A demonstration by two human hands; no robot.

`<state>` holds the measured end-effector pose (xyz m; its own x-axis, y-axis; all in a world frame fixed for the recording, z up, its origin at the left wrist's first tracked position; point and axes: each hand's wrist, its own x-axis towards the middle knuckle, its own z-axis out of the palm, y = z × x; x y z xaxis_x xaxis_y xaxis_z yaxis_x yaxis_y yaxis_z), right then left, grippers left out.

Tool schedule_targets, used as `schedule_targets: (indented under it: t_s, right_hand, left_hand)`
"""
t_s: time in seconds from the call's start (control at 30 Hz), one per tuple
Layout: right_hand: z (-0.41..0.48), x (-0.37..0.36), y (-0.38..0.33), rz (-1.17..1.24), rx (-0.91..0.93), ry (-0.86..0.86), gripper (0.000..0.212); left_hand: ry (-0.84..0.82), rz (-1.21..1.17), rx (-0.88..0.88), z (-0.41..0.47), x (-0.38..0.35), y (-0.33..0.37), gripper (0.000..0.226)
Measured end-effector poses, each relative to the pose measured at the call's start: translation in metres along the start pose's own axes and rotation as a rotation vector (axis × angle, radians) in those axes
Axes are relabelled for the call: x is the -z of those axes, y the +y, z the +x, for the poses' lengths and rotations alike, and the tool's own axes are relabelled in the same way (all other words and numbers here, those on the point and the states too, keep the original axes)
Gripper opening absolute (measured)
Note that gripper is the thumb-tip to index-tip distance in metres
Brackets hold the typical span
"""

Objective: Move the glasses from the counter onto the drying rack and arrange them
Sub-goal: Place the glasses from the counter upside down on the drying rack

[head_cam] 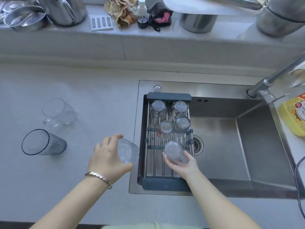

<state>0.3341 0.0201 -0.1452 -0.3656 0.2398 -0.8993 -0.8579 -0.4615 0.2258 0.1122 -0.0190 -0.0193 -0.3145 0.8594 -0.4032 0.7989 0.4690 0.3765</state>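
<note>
A dark-framed drying rack (pixel 168 180) spans the left end of the sink. Several clear glasses stand upside down on its far half, among them a ribbed glass (pixel 181 126). My right hand (pixel 183 164) holds an inverted clear glass (pixel 173 150) over the rack's middle bars. My left hand (pixel 107 159) grips a clear tumbler (pixel 127 152) above the counter, just left of the rack. On the counter at the left stand a glass mug with a handle (pixel 57 112) and a dark-rimmed ribbed glass (pixel 42 142).
The steel sink basin (pixel 231 146) lies right of the rack, with a faucet (pixel 272 80) at its far right corner and a yellow bottle (pixel 295 114) beside it. A raised ledge (pixel 66 40) at the back carries pots, cloths and a spray bottle.
</note>
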Motion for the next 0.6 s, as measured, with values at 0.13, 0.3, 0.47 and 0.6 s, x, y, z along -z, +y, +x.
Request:
schedule_targets:
  t_s: [0.13,0.3,0.47,0.6]
  right_hand:
    - [-0.001,-0.006,-0.003,0.157,-0.009,-0.013,0.048]
    - [0.010,-0.003,-0.007,0.259,0.074,0.081,0.042]
    - [0.014,-0.009,-0.002,0.225,0.153,0.044,0.045]
    - [-0.004,-0.008,0.013,0.085,0.175,0.054,0.055]
  left_hand:
    - [-0.001,0.009,-0.013,0.002,0.000,0.002,0.074]
    - [-0.005,0.016,-0.037,0.005,0.000,0.005,0.075]
    - [0.019,0.038,-0.074,0.006,0.000,0.004,0.075]
    - [0.020,0.061,-0.120,0.002,0.000,0.003,0.075]
